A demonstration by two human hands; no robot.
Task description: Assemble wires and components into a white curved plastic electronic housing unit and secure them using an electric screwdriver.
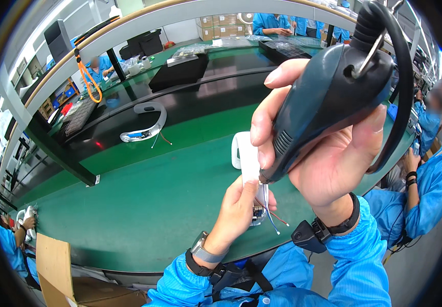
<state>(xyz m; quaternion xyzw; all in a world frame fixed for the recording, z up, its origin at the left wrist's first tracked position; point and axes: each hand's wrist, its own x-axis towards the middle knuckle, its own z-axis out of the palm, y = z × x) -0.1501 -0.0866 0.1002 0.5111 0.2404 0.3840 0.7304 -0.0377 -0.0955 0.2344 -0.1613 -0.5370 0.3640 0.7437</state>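
Observation:
My right hand (333,161) is wrapped round a dark electric screwdriver (328,97), which hangs by a metal hook and has a thick black cord. Its tip points down at a white curved plastic housing (250,161). The tip's exact contact is hidden beside my left thumb. Closed on that housing, my left hand (237,210) keeps it above the green table. Below the fingers, a small circuit board and thin red, blue and white wires (272,219) stick out of the housing's end.
A similar white curved housing (157,124) with loose wires lies on the dark conveyor (190,110). A metal frame (52,148) stands at the left, with an orange strap (85,77). An open cardboard box (54,266) is at lower left. Co-workers in blue sit right (428,197) and left.

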